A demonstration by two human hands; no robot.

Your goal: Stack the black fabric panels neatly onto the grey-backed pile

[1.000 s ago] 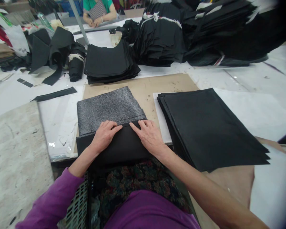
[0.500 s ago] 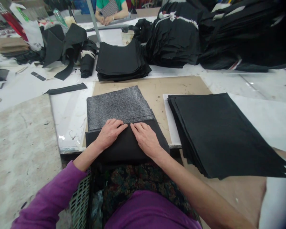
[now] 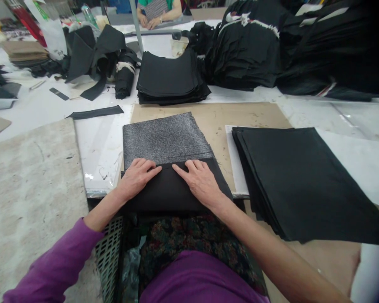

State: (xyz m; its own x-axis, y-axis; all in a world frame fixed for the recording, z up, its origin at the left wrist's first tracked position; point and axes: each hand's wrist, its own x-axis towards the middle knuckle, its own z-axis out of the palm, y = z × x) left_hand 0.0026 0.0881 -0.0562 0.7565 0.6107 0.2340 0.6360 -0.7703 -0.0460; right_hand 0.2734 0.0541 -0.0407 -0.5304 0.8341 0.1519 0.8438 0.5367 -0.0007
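Note:
A stack of fabric pieces lies at the table's near edge, its grey speckled upper part (image 3: 164, 136) showing and a black folded flap (image 3: 173, 191) over the near part. My left hand (image 3: 135, 176) rests flat on the flap's fold line, fingers stretched out. My right hand (image 3: 200, 181) lies flat beside it on the same fold, fingers spread. Neither hand grips anything. The two hands sit a little apart, pressing down on the black flap.
A fanned stack of black sheets (image 3: 300, 181) lies to the right. Another black pile (image 3: 169, 78) sits behind, with heaps of black cloth (image 3: 271, 46) at the back. A brown board (image 3: 233, 115) lies under the work. A plastic crate (image 3: 109, 256) stands at my knees. Another person's hands (image 3: 153, 21) rest far off.
My hands have slid slightly apart along the fold of the black flap. The view has shifted to the left, so everything sits further right in the picture.

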